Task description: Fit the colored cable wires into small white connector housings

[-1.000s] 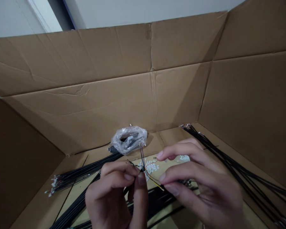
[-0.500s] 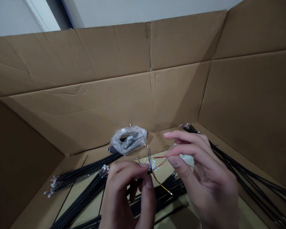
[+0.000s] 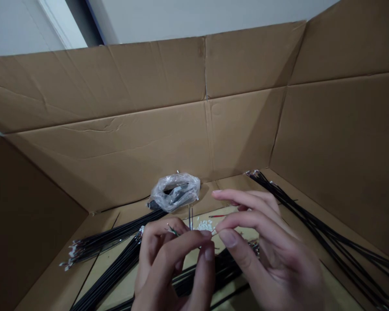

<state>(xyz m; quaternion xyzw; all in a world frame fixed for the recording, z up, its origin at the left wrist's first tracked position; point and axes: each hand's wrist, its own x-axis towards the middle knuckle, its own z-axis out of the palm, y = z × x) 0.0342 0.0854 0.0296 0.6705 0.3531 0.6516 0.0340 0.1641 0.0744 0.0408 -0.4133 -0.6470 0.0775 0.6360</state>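
Observation:
My left hand [image 3: 178, 263] pinches the end of a thin black cable between thumb and forefinger. Fine coloured wires fan out from it: a greenish wire [image 3: 171, 230] lies over the fingers and two dark bluish wires [image 3: 190, 218] point upward. My right hand [image 3: 262, 246] is closed in a pinch on one of these thin wires [image 3: 213, 233], close to the left fingertips; its other fingers are stretched out. Just beyond both hands lies a scatter of small white connector housings [image 3: 205, 225]. A slim red piece [image 3: 218, 216] shows behind the right hand, partly hidden.
Tall cardboard walls [image 3: 142, 134] enclose the work surface. A clear plastic bag [image 3: 175, 192] with dark contents stands at the back. Bundles of black cables lie on the left [image 3: 113, 268], on the right [image 3: 320, 220] and beneath the hands [image 3: 227, 272].
My right fingertips have come down and left to the left fingertips and now pinch a wire. The cable end has turned; the yellow and orange wires no longer stick out to the right.

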